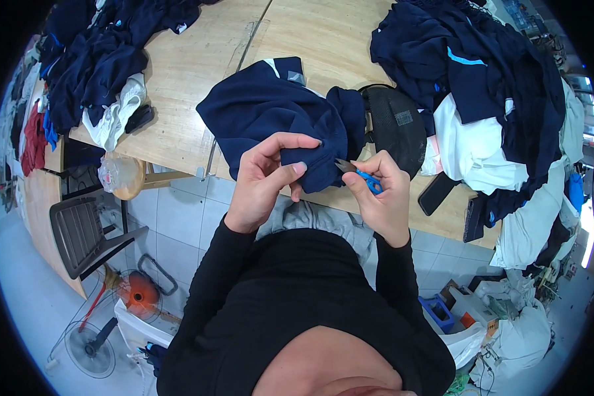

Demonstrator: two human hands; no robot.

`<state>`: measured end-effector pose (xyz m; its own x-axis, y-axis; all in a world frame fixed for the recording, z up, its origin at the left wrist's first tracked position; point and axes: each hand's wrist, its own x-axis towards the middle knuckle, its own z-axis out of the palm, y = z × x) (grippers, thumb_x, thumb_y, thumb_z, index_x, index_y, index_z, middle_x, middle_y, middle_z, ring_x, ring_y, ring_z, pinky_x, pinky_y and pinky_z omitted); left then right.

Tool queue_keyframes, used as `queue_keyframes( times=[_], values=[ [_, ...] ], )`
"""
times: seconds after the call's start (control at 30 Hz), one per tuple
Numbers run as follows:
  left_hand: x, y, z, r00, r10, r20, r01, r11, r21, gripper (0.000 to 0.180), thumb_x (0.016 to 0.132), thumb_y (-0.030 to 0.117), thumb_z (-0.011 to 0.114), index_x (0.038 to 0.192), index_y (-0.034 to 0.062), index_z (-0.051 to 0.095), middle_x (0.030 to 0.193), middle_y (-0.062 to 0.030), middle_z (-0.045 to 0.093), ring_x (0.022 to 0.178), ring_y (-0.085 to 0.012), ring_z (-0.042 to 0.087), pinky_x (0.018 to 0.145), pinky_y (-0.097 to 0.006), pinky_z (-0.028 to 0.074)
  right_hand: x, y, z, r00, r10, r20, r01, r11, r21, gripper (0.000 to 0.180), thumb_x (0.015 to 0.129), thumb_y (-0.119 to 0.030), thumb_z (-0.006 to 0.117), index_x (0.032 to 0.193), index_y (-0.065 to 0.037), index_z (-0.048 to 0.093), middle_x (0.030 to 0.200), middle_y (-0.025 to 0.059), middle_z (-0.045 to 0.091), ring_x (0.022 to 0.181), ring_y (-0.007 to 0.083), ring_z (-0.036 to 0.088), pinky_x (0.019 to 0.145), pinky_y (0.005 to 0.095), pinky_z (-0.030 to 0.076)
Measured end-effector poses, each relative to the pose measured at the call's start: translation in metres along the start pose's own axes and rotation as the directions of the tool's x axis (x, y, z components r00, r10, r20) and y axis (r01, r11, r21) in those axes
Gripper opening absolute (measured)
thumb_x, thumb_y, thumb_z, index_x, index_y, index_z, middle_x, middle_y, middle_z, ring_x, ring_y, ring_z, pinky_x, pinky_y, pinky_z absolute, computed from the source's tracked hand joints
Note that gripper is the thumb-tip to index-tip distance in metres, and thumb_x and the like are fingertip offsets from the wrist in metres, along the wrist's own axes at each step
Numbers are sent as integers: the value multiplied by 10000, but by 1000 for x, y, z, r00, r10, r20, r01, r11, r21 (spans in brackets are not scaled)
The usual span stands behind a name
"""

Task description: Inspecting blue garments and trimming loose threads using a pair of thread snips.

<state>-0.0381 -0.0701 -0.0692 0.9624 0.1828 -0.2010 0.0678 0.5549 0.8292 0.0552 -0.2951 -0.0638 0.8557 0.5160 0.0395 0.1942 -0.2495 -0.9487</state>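
A navy blue garment (270,109) lies bunched over the table's front edge, with a white and grey patch at its far corner. My left hand (268,173) pinches a fold of this cloth between thumb and fingers. In my right hand (385,198) is a small pair of thread snips (362,177) with blue handles. Their short metal blades point left, close to the edge of the held fold; whether they touch it I cannot tell. Just right of the garment rests a black mesh bag or cap-like piece (396,125) with a square printed patch.
Navy and white clothes are heaped on the table (198,53) at the far left (89,72) and right (468,72). A dark phone (438,194) lies by the front edge. Left of me stand a wooden stool (131,179), a grey chair (79,228) and a fan (91,348).
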Motion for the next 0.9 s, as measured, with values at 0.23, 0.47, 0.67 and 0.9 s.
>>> queue_keyframes(
  times=[0.23,0.47,0.67,0.9],
  values=[
    [-1,-1,2,1000,-4,21,3,999,49,349,998,-62,672,1343,-31,715,1282,-102,757,758,-75,696,640,-220,584,4,-5,-2,997,-72,29,74,996,-45,290,982,-157,893,1003,26,668,794,9,677,730,13,549,635,205,410],
    [-3,0,4,1000,3,10,-4,996,84,341,991,-56,683,1329,-28,722,1328,-103,749,723,-69,698,633,-221,581,4,-8,-6,994,-103,48,108,988,-112,292,959,-132,909,981,30,667,796,33,708,715,14,568,626,205,443],
    [-2,0,5,1000,-3,7,2,996,93,341,991,-54,682,1329,-25,722,1334,-101,754,693,-73,694,627,-223,579,3,-16,-7,996,-70,59,78,985,-157,345,930,-216,936,930,-14,657,827,134,736,685,198,725,644,276,516],
    [0,0,4,1000,-18,6,17,994,107,340,994,-58,677,1329,-25,722,1305,-87,758,707,-63,692,627,-222,574,6,-15,-6,991,-125,52,133,972,-193,301,944,-138,919,954,27,667,816,79,737,696,41,608,626,221,480]
  ],
)
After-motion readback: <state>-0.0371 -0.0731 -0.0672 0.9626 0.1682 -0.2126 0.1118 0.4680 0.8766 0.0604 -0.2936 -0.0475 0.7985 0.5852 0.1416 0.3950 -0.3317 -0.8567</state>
